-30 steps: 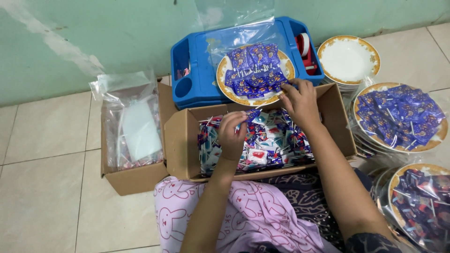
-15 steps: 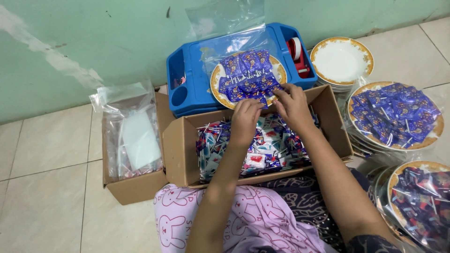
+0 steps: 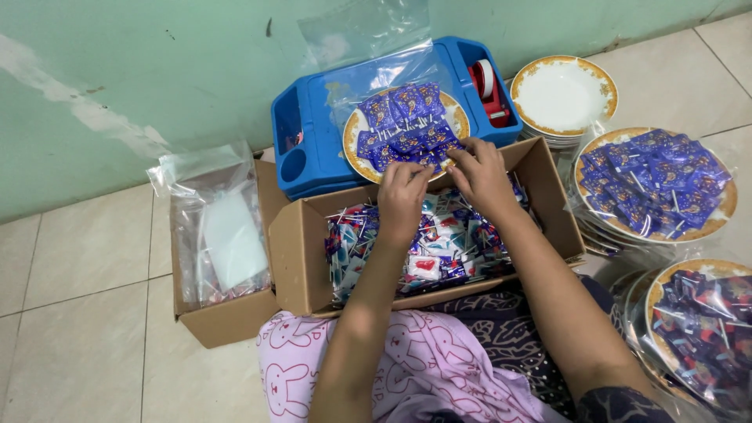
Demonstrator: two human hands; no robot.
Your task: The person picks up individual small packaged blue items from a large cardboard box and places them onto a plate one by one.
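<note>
Both hands are now sitting together at the near rim of the plate of blue sachets (image 3: pixel 405 125), where a second ago the left hand (image 3: pixel 403 197) was lower in the cardboard box (image 3: pixel 301 251) and the right hand (image 3: pixel 479 174) alone was reaching the plate. Fingers of both are curling together, seemingly pinching sachets at the plate's edge, though what each is gripping cannot be told, the fingertips being covered by the backs of the hands. The plate is resting on the blue plastic tray (image 3: pixel 313 117), just beyond the box of mixed wrapped sweets (image 3: pixel 439 235). Judged as handling: small slippery packets are best being laid flat and overlapping, worked from the rim inward, with the plate kept level so the heap is not sliding off. Hard to make out: the contents of the clear bag (image 3: pixel 223 235) in the side box; the wrapped plates (image 3: pixel 654 184) at right are running partly out of frame; the tape dispenser (image 3: pixel 487 84) is showing only in part.
</note>
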